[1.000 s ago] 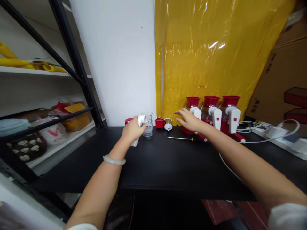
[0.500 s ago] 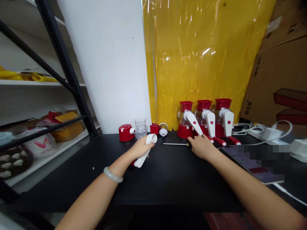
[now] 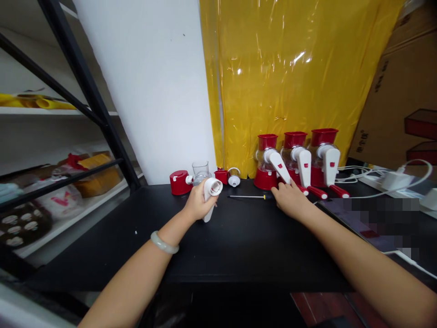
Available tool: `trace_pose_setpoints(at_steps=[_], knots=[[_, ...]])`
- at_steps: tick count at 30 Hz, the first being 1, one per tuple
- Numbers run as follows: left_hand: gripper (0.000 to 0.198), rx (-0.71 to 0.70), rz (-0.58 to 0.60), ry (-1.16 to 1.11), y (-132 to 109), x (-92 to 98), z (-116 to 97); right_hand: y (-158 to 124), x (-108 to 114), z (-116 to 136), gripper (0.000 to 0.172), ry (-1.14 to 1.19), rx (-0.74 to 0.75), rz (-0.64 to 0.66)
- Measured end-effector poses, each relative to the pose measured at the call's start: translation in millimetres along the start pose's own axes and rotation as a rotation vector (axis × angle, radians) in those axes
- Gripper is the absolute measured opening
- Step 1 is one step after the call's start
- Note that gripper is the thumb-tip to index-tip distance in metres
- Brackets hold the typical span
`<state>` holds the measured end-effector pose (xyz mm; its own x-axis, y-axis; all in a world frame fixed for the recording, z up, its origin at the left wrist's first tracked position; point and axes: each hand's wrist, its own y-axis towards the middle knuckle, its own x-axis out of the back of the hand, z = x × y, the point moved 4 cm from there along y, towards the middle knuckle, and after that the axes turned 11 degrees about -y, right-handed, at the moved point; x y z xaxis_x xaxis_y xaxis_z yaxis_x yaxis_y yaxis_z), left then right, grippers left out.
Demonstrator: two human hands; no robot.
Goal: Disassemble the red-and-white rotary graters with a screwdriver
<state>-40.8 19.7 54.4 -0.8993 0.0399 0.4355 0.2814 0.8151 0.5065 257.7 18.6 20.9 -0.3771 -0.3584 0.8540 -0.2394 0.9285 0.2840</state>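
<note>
L hand (image 3: 197,203) clenched round white crank arm (image 3: 208,214), held over black tabletop (image 3: 239,250); socket end turned up, prob. so opening can be looked into. Screwdriver (image 3: 247,197) laid flat near back, R hand (image 3: 289,199) set over its handle; firm grip or mere touch can't be told. Red base (image 3: 180,183), clear cup (image 3: 200,168) placed close tog., apparently as loose parts, L of assembled grinders (image 3: 303,165).

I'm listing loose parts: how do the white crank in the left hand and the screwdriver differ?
The white crank is thick; the screwdriver has a thin shaft. The crank is gripped by the left hand; the screwdriver lies by the right hand, grip unclear. Both are elongated.
</note>
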Motion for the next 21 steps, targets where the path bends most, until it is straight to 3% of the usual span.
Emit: trace_pose_setpoints(at_steps=[4,7,9,11,14,16,21], knots=[[0.023,-0.186,-0.137,-0.026,1,6.9,-2,0,16,-6,0.023,0.261,0.074,-0.127],[0.024,-0.184,-0.304,0.093,3,17.4,4,-1,24,-17,0.021,0.587,0.107,-0.322],[0.027,-0.154,-0.392,0.155,5,23.4,8,-1,26,-28,0.023,0.804,0.061,-0.443],[0.030,-0.126,-0.446,0.187,7,27.0,13,-2,24,-39,0.032,0.965,-0.080,-0.538],[0.032,-0.084,-0.464,0.213,10,27.1,18,-6,19,-50,0.040,1.110,-0.333,-0.605],[0.032,-0.048,-0.437,0.226,10,24.4,20,-7,16,-52,0.041,1.159,-0.413,-0.622],[0.027,-0.029,-0.383,0.295,10,17.8,17,-8,17,-44,0.039,1.156,-0.343,-0.643]])
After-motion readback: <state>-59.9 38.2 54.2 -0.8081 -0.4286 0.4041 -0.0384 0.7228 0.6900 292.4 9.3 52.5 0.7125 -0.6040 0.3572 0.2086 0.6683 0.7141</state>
